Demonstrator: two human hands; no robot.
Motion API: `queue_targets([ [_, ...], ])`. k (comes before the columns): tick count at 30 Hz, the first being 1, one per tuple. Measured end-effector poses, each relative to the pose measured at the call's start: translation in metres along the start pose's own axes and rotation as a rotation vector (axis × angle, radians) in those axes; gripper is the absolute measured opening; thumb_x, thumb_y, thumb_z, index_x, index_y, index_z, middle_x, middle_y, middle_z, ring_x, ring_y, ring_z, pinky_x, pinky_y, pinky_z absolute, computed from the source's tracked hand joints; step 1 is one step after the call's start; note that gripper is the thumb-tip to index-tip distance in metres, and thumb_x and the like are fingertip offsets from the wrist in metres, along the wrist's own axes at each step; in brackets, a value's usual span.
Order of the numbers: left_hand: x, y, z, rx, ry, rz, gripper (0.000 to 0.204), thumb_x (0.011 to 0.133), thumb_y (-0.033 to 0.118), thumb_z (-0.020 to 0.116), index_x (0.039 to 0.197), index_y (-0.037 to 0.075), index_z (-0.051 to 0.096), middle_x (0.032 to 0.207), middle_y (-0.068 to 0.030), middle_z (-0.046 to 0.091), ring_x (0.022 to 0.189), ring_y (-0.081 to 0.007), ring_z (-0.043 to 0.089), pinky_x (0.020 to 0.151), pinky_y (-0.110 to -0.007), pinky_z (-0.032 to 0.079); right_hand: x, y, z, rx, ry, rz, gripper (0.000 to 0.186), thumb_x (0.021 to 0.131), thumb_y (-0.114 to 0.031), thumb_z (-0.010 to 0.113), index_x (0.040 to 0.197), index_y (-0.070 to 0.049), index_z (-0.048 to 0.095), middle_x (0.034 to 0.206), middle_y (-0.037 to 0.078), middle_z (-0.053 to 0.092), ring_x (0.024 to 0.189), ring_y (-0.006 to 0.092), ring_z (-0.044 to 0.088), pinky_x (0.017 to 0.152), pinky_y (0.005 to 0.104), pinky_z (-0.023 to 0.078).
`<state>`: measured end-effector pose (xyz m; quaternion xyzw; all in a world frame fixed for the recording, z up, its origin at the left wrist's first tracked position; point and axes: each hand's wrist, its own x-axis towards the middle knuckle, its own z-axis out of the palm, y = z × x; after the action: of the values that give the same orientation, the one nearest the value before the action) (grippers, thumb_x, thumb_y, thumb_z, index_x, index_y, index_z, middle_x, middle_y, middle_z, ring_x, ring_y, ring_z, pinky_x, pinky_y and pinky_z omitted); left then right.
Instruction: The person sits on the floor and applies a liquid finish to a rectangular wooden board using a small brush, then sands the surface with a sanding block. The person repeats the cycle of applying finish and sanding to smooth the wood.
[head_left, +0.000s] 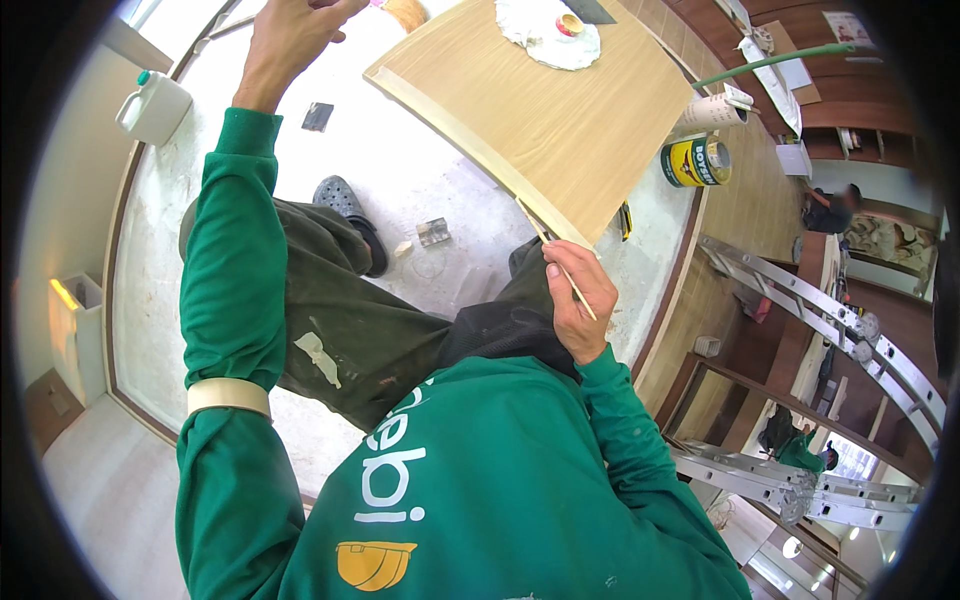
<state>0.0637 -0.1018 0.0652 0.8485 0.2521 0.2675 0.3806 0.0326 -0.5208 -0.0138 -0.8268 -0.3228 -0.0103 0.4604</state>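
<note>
At the top edge, my left hand (298, 38) reaches away above the pale floor, partly cut off by the frame. Its visible fingers are apart and loosely bent, with nothing seen in them. My right hand (583, 300) is closed around a thin, light wooden stick (572, 277), pinched between thumb and fingers. The stick's far end lies by the edge of a wood-grain panel (480, 100), near the panel's closest corner. On that panel sits a crumpled white sheet (540, 38) bearing a small red-rimmed cup (569, 25) with yellowish contents.
A labelled can (695, 162) and a paper roll (712, 110) stand right of the panel. A white jug (155, 107) is at far left. Dark sanding pieces (433, 232) lie near my shoe (345, 205). Aluminium ladders (820, 310) and two people are at right.
</note>
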Motion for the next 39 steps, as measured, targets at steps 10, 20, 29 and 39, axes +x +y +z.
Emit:
queue_targets([
  [10, 0.0, -0.004, -0.001, 0.019, -0.023, -0.015, 0.033, 0.085, 0.024, 0.075, 0.087, -0.009, 0.076, 0.067, -0.0153, 0.071, 0.059, -0.0195, 0.069, 0.054, -0.034, 0.054, 0.001, 0.003, 0.006, -0.041, 0.014, 0.007, 0.02, 0.093, 0.004, 0.063, 0.11, 0.003, 0.073, 0.109, 0.014, 0.072, 0.093, 0.0212, 0.07, 0.081, 0.0308, 0.056],
  [20, -0.002, 0.001, -0.005, 0.017, -0.011, -0.01, 0.033, 0.087, 0.024, 0.075, 0.09, -0.009, 0.077, 0.067, -0.0149, 0.071, 0.059, -0.0193, 0.069, 0.054, -0.033, 0.054, 0.002, -0.001, 0.007, -0.057, -0.001, 0.004, 0.02, 0.094, 0.003, 0.063, 0.112, 0.003, 0.073, 0.109, 0.014, 0.072, 0.092, 0.02, 0.07, 0.082, 0.0302, 0.056],
  [29, 0.0, -0.003, -0.007, -0.017, 0.004, -0.026, 0.034, 0.086, 0.024, 0.075, 0.09, -0.009, 0.076, 0.066, -0.0154, 0.071, 0.061, -0.0191, 0.07, 0.055, -0.032, 0.055, 0.0, -0.01, 0.002, -0.035, -0.005, 0.044, 0.02, 0.094, 0.003, 0.063, 0.112, 0.003, 0.073, 0.108, 0.015, 0.072, 0.092, 0.0206, 0.07, 0.082, 0.0306, 0.056],
  [39, 0.003, -0.008, -0.009, 0.006, 0.0, -0.032, 0.033, 0.086, 0.024, 0.075, 0.088, -0.009, 0.076, 0.067, -0.0155, 0.071, 0.059, -0.0189, 0.07, 0.054, -0.033, 0.054, 0.033, -0.011, 0.033, 0.003, -0.022, 0.001, 0.019, 0.093, 0.003, 0.064, 0.11, 0.003, 0.073, 0.108, 0.015, 0.072, 0.094, 0.0219, 0.07, 0.084, 0.0308, 0.056],
])
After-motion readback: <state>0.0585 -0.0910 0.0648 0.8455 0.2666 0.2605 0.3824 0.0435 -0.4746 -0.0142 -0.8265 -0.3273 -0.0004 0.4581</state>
